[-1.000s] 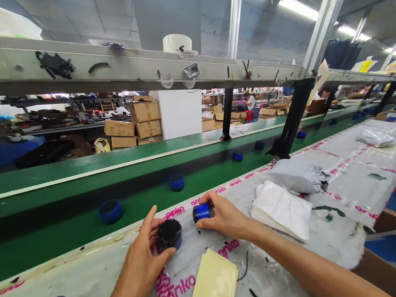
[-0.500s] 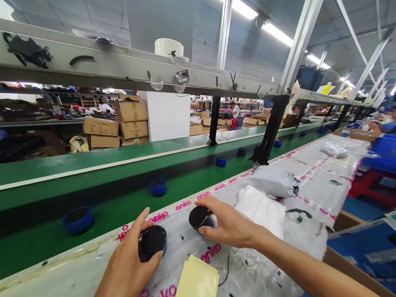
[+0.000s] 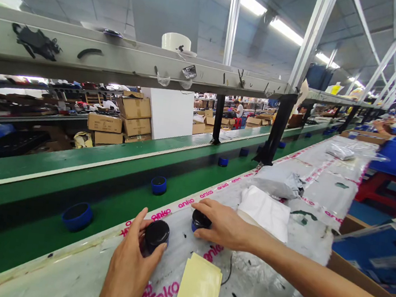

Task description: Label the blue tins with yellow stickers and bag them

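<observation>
My left hand (image 3: 133,258) curls its thumb and fingers round a short round piece with a glossy black top and blue side (image 3: 157,234), which is at the plastic-covered bench. To the right, my right hand (image 3: 223,225) has thumb and fingers about a second such black-topped blue piece (image 3: 200,219), its top partly covered by the fingers. In front of my hands lies a stack of pale yellow paper slips (image 3: 199,287). On the green conveyor belt (image 3: 116,206) beyond the bench edge stand several similar round pieces; the nearest is a blue one (image 3: 77,216).
A white cloth-like pad (image 3: 265,211) and a grey plastic bag (image 3: 276,181) lie right of my right hand. A metal shelf rail (image 3: 122,61) runs above the belt, held by a black post (image 3: 276,131). Boxes stand at right; a person sits farther off.
The view has shifted slightly, moving the background a little to the right. The piece at my right hand now shows more of its blue side. Both hands stay at their pieces.
</observation>
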Action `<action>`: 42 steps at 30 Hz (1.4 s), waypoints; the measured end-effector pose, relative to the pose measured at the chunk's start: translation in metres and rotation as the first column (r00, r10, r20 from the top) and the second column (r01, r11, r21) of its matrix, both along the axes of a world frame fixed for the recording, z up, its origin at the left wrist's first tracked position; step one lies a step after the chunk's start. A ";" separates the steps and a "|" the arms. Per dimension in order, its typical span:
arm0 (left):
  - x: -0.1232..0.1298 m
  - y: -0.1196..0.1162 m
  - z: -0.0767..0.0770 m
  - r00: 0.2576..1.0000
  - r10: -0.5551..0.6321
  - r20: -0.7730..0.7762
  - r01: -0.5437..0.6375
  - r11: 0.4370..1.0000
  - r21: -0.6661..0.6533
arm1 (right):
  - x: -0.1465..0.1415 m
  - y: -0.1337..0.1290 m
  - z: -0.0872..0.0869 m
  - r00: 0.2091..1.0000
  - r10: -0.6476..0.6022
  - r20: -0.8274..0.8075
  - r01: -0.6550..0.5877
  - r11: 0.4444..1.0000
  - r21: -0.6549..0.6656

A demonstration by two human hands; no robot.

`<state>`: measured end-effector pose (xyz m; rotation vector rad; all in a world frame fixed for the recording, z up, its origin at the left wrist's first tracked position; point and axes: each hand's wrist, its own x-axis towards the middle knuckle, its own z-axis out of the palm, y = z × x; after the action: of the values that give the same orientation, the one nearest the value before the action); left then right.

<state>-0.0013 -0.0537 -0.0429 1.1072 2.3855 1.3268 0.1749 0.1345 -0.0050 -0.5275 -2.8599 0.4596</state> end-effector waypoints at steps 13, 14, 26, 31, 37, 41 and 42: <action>0.004 0.002 0.003 1.000 -0.015 0.011 0.014 1.000 0.012 | -0.001 -0.005 0.017 0.978 0.110 0.177 -0.128 0.987 0.095; 0.004 0.001 0.003 0.999 -0.038 0.021 0.038 0.999 0.014 | -0.001 -0.003 0.018 0.981 0.075 0.177 -0.095 0.990 0.107; -0.148 -0.028 0.066 0.836 0.105 -0.539 -0.349 0.860 -0.373 | -0.161 0.026 0.024 0.999 -0.006 -0.045 -0.001 0.988 -0.153; -0.184 -0.031 0.051 0.886 0.120 -0.448 -0.344 0.818 -0.460 | -0.209 0.033 0.005 0.991 -0.109 -0.076 0.077 0.937 -0.339; -0.161 -0.028 0.057 0.948 0.072 -0.310 -0.177 0.929 -0.326 | -0.143 0.039 0.025 0.982 -0.104 -0.155 -0.004 0.819 -0.573; -0.120 -0.028 0.074 0.997 0.070 -0.034 -0.072 0.996 -0.050 | -0.074 0.050 0.044 0.953 -0.265 -0.148 0.144 0.824 -0.548; -0.109 -0.031 0.077 0.997 0.071 0.032 -0.072 0.997 0.013 | -0.057 0.053 0.048 0.943 -0.304 -0.137 0.208 0.857 -0.471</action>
<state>-0.1101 -0.0844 0.0345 1.0052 2.4178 1.3752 0.1174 0.1870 0.0427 -0.8696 -2.4264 1.0714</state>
